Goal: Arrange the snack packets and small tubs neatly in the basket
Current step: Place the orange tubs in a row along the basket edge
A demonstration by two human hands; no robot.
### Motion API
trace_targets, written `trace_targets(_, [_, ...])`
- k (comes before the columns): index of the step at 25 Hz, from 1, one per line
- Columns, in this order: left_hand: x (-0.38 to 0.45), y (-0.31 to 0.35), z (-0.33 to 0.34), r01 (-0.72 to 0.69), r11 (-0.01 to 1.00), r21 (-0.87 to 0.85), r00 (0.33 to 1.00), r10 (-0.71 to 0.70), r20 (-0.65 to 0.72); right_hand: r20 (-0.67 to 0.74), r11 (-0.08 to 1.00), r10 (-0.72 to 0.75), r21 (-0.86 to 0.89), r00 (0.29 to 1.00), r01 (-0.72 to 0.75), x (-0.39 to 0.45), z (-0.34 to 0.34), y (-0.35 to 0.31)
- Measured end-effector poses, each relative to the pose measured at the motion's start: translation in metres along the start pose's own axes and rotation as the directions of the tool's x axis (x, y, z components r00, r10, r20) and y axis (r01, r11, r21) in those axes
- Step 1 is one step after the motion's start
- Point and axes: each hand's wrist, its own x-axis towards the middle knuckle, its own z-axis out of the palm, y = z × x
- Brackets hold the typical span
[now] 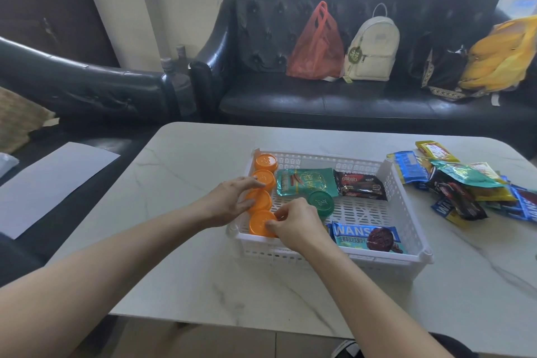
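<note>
A white slotted basket (404,200) stands on the marble table. Several orange tubs line its left wall; the nearest orange tub (259,223) is pinched by the fingers of my right hand (293,219). My left hand (235,197) grips the orange tub behind it (260,200), fingers also touching the tub farther back (266,179). A green tub (321,203) sits mid-basket beside a teal packet (305,182) and a dark Nabati packet (360,184). A blue Wansi packet (367,237) lies at the front wall.
A loose heap of snack packets (465,183) lies on the table right of the basket. A white sheet of paper (52,183) rests on the dark seat at left. A black sofa with bags stands behind the table.
</note>
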Motion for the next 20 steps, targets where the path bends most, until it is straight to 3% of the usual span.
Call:
trace_targets(13, [0.008, 0.0, 0.004, 0.024, 1.0, 0.007, 1.0, -0.024, -0.016, 0.038, 0.995, 0.026, 0.1, 0.999, -0.03, 0.002, 0.013, -0.012])
trace_targets(17, [0.008, 0.003, 0.007, 0.026, 1.0, 0.016, 0.998, -0.026, -0.052, -0.023, 0.996, -0.036, 0.084, 0.999, 0.038, -0.003, 0.013, -0.008])
trace_targets(20, [0.009, 0.008, 0.011, 0.039, 0.987, 0.155, 0.996, -0.026, -0.083, -0.109, 0.994, -0.109, 0.011, 0.988, 0.111, -0.005, 0.007, -0.004])
